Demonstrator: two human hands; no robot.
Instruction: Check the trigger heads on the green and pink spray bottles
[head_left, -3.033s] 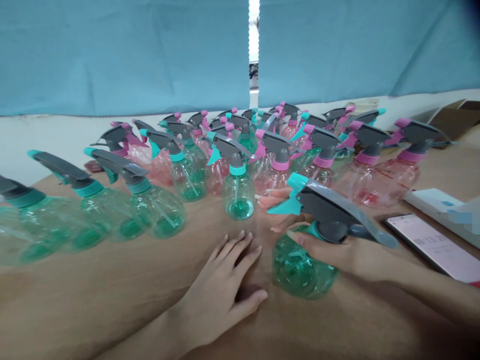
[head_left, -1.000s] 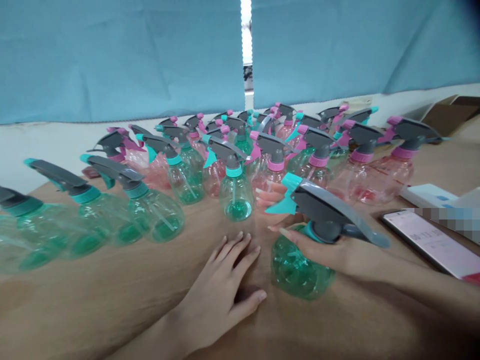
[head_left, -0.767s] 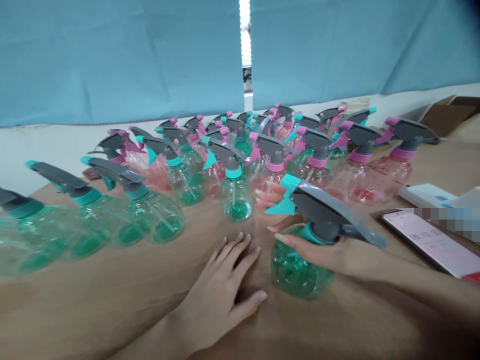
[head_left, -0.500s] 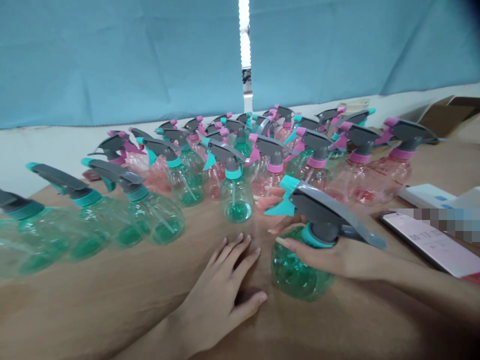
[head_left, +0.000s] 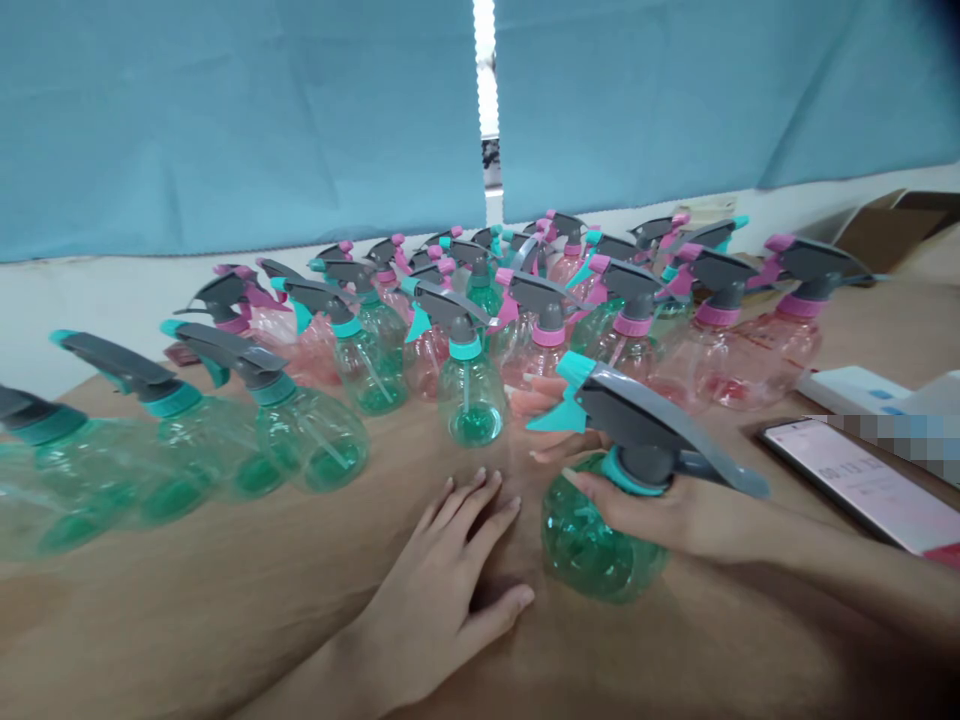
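Note:
My right hand (head_left: 675, 515) is curled round the upper body of a green spray bottle (head_left: 600, 550). Its thumb rests near the turquoise collar, and the other fingers reach behind the bottle, partly hidden. This bottle has a grey trigger head with turquoise nozzle and lever, pointing left. Flat on the wooden table (head_left: 225, 620) lies my left hand (head_left: 442, 580), fingers spread, holding nothing, just left of that bottle. Beyond its fingertips stands another green spray bottle (head_left: 472, 400), upright with a little green showing at its bottom.
Several green spray bottles (head_left: 311, 440) line the left side. A dense group of pink spray bottles (head_left: 772, 350) and green ones fills the back. At the right lie a phone (head_left: 847, 480) and a white box (head_left: 862, 390). A blue curtain (head_left: 225, 120) hangs behind.
The thumb of my right hand has shifted slightly on the bottle, and the fingers behind it have moved a little. My left hand and the other bottles stay in place.

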